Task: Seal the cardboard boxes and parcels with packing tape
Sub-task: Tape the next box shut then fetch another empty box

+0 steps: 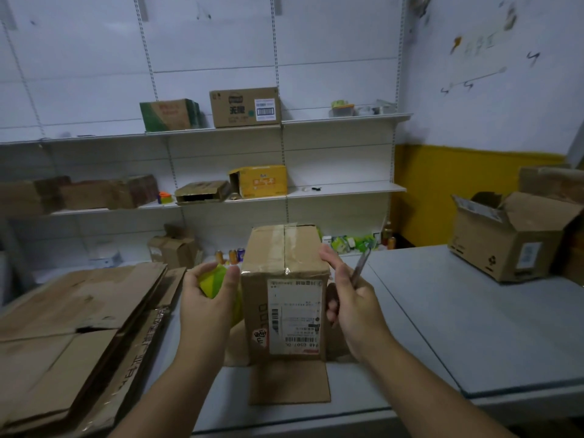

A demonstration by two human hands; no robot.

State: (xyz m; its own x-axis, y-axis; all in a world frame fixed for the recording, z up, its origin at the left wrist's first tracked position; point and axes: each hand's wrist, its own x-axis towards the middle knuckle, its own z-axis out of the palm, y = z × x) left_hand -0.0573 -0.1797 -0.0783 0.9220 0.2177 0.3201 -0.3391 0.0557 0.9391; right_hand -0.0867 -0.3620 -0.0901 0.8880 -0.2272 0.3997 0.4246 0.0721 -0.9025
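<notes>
A brown cardboard box (284, 279) stands on the grey table (442, 327), bottom flaps spread out beneath it. Clear tape runs across its top seam, and a white shipping label faces me. My left hand (208, 295) grips a yellow-green tape roll (213, 281) against the box's left side. My right hand (350, 298) holds a thin pen-like tool (360, 267) beside the box's upper right edge, with its fingers touching the box.
Flattened cardboard sheets (72, 336) are stacked on the left of the table. An open cardboard box (508, 235) sits at the far right. Shelves behind hold several boxes (245, 107), cans and green packets.
</notes>
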